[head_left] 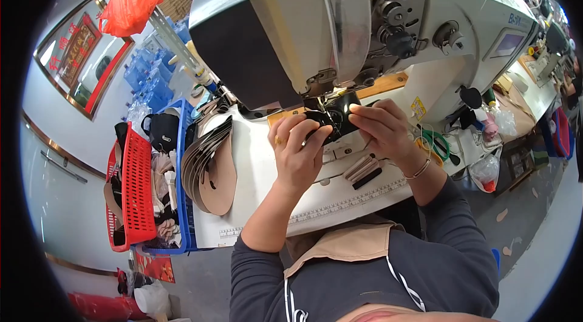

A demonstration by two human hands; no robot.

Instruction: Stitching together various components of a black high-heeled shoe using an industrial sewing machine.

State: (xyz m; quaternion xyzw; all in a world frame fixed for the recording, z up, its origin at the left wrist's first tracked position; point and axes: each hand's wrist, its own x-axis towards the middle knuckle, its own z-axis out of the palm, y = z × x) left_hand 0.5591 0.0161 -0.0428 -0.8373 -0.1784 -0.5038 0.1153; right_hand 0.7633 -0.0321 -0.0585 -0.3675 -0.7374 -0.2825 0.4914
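Observation:
A black piece of material, likely leather [345, 118], lies under the needle area of a large white sewing machine [355, 37]. On its left side, my left hand [297, 147] pinches the black piece between bent fingers, a ring on one of them. Across from it, my right hand [384, 131] grips the right edge of the same piece with thumb and fingertips. Just in front of the machine bed rest several small strips [362, 171], some pinkish beige and one black. The exact stitching point is partly hidden by my fingers and the presser parts.
A fanned stack of beige and dark cut pieces [209, 170] lies left on the white table [258, 191]. Beyond it stand a red basket [138, 191] and a blue crate [189, 231]. Green-handled scissors [438, 143] lie at right. A measuring tape [340, 206] runs along the front edge.

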